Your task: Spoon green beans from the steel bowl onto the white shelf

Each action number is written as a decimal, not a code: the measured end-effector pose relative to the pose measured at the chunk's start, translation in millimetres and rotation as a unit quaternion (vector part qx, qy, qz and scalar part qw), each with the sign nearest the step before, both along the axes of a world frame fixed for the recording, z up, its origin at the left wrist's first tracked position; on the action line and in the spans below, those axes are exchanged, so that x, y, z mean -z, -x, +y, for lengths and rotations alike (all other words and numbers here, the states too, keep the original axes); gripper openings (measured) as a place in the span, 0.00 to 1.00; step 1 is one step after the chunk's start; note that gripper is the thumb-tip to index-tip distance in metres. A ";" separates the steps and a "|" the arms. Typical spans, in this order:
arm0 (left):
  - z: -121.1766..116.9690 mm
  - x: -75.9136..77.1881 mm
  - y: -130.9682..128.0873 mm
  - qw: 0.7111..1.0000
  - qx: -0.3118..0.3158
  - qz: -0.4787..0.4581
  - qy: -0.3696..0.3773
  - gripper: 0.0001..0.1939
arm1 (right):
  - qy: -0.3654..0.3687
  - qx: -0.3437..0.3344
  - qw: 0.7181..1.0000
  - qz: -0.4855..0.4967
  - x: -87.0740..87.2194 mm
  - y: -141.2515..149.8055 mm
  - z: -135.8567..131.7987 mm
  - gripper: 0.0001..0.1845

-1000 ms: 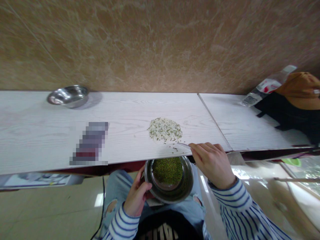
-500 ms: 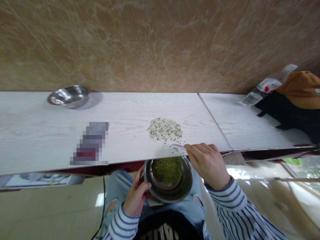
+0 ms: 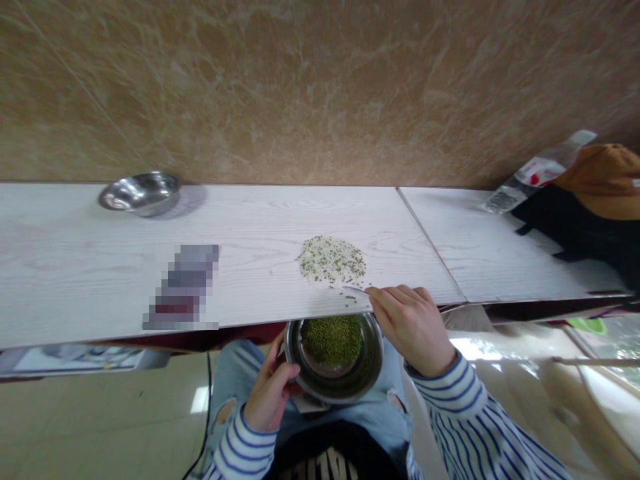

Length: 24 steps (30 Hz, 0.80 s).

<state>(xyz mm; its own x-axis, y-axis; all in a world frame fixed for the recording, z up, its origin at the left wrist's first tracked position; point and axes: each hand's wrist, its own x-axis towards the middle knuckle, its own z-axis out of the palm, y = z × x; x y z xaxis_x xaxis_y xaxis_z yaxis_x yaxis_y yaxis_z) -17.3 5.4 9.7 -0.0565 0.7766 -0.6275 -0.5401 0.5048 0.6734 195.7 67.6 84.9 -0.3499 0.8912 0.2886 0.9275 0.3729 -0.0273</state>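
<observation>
With thumb over the rim, my left hand (image 3: 273, 390) grips the left side of a steel bowl (image 3: 373, 383). Green mung beans (image 3: 333, 340) lie in the bowl, which is below the table's front edge, over my lap. My right hand (image 3: 413, 327) is closed around a thin silvery utensil (image 3: 356, 291); my fingers cover its handle, and I cannot tell its exact kind. Its tip is low over the table, pointing left, close to a few loose beans. Just beyond it spreads a flat pile of white rice grains mixed with green beans (image 3: 333, 259).
A second steel bowl (image 3: 143, 193) stands at the back left by the wall. Nearer the front is a blurred-out flat object (image 3: 185, 287). At the right lie a plastic bottle (image 3: 533, 173) and a black and brown bag or cloth (image 3: 595, 207). A seam crosses the white table (image 3: 250, 233).
The utensil's tip has shifted very slightly left with my right hand. The bowl and my left hand have moved a touch left; the pile looks the same.
</observation>
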 end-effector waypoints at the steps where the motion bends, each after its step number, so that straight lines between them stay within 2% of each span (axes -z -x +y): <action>1: 0.0 -0.3 0.5 1.000 -0.003 -0.002 0.000 0.35 | 0.001 -0.001 1.000 0.000 0.1 1.2 1.1 0.12; 9: -1.3 1.1 3.4 1.000 -0.015 0.003 0.006 0.35 | 0.008 -0.014 1.000 -0.005 1.2 13.1 12.1 0.11; 24: -0.4 1.2 5.8 1.000 -0.020 -0.002 -0.003 0.34 | 0.012 -0.038 0.999 -0.019 -1.8 12.3 13.0 0.11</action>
<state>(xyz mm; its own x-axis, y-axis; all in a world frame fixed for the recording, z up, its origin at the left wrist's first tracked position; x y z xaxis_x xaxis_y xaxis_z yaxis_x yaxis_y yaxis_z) -23.0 5.0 8.5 -0.0857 0.7770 -0.6236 -0.5628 0.4787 0.6739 183.4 80.6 86.7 -0.4269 0.8684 0.2523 0.8972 0.4416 -0.0018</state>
